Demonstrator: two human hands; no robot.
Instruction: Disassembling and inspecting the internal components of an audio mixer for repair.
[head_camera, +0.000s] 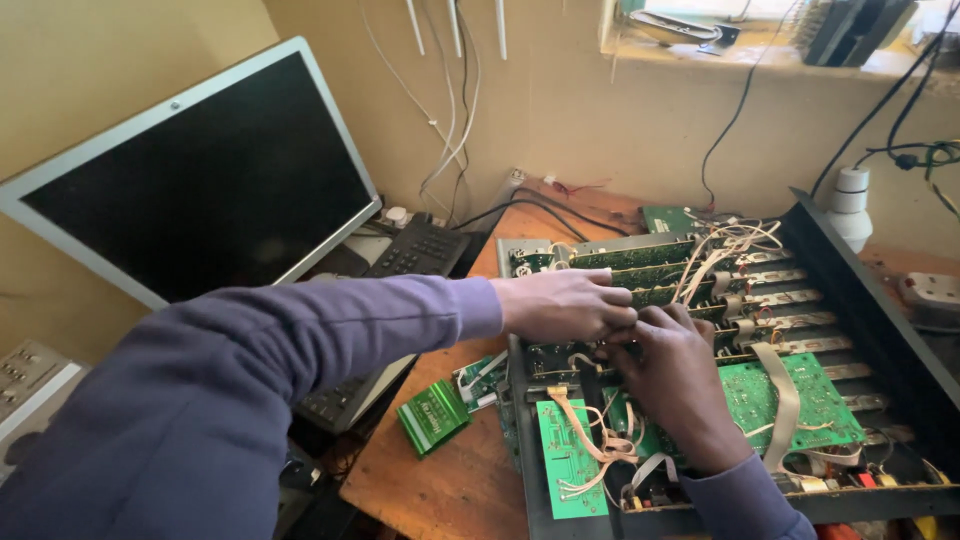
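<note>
An opened electronics chassis (870, 300) sits on a wooden desk, filled with upright green circuit boards (640, 255) and flat green boards (790, 395) joined by ribbon cables (785, 395). My left hand (565, 305) reaches across from the left in a purple sleeve, fingers closed near the top edge of one upright board. My right hand (675, 375) comes up from below, its fingers meeting the left hand's at that same board. What the fingertips pinch is hidden.
A large dark monitor (200, 180) leans at the left. A desk phone (415, 250) and a keyboard lie beside it. A small green box (432, 415) lies on the wooden desk (450, 490). Cables hang on the wall, and a white bulb (848, 205) stands behind the chassis.
</note>
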